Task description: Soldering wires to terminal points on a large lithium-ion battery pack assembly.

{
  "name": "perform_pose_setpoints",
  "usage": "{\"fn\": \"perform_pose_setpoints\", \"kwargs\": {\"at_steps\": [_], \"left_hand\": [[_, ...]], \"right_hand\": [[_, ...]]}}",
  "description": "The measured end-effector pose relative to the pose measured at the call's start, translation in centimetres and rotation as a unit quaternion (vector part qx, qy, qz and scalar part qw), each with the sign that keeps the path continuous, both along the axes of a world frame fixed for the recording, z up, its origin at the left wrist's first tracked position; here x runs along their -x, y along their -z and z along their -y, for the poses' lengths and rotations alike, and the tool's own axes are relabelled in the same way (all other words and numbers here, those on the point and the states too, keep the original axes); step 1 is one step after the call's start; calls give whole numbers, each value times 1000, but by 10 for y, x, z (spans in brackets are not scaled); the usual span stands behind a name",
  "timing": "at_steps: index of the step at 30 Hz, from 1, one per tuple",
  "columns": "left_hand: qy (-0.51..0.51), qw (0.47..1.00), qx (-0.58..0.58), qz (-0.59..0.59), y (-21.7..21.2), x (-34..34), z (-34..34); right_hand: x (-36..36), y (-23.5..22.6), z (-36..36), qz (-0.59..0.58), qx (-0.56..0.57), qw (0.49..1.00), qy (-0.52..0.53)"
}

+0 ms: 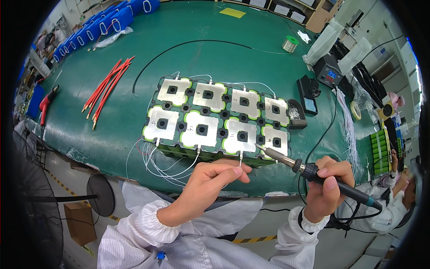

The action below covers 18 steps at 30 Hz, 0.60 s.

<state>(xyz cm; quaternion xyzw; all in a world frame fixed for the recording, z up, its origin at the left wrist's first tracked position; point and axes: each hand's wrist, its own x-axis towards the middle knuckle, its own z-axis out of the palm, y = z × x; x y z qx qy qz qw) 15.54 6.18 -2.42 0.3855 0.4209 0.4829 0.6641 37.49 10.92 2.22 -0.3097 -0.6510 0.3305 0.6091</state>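
A battery pack (219, 112) of green cells in black holders lies before me, topped with two rows of square nickel plates. White wires (168, 167) run from tabs on its near side, and more from its far side. My left hand (214, 177) pinches a thin white wire (241, 162) at the near edge, just below a plate (240, 135) in the near row. In my right hand (329, 181) is a soldering iron (309, 170), held like a pen. Its tip is close to that plate's right corner; whether it touches, I cannot tell.
Red wires (107, 89) and a red-handled tool (45, 105) lie to the left. Blue-wrapped packs (103, 24) line the far left. On the right are a solder spool (290, 44), a soldering station (328, 71), an iron stand (308, 94), a black tray (296, 114) and a co-worker (398, 193).
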Motion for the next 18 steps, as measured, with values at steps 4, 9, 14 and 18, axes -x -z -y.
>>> {"fn": "perform_pose_setpoints", "kwargs": {"at_steps": [4,9,14,18], "left_hand": [[4,1000,-10,0,1,2,-5],[-5,1000,-11,-14,4,4,0],[-10,918,-237,-317,5,28,26],[-8,887,-264,-379,4,93,79]], "right_hand": [[-1,1,-1,-32,-5,999,28],[-7,18,-1,-67,-37,996,56],[-31,50,8,-118,-30,990,70],[-55,67,26,-149,3,982,118]]}}
